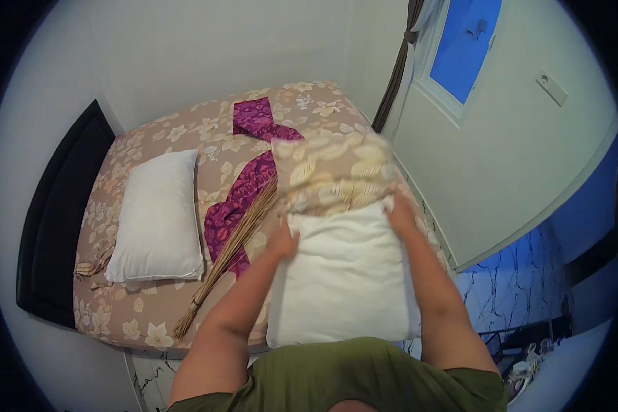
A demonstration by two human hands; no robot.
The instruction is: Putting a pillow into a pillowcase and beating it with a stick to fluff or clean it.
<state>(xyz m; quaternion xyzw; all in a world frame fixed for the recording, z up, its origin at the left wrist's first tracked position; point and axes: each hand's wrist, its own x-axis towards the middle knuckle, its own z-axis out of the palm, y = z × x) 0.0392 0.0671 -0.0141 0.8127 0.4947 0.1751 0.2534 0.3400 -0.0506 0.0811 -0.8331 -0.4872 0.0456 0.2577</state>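
A white pillow (345, 278) lies in front of me against my shirt, its far end inside a beige floral pillowcase (335, 170). The case is bunched where it meets the white and blurred at its far end. My left hand (284, 239) grips the case's edge on the left side of the pillow. On the opposite side, my right hand (400, 212) holds the same edge. The fingers of both hands are partly hidden by cloth and blur.
Floral sheeting covers the bed (159, 309), which has a black headboard (56, 221) at left. On it lie another white pillow (159, 216), a stick broom (232, 247) and a purple patterned cloth (252, 116). A wall with a window (463, 46) stands at right.
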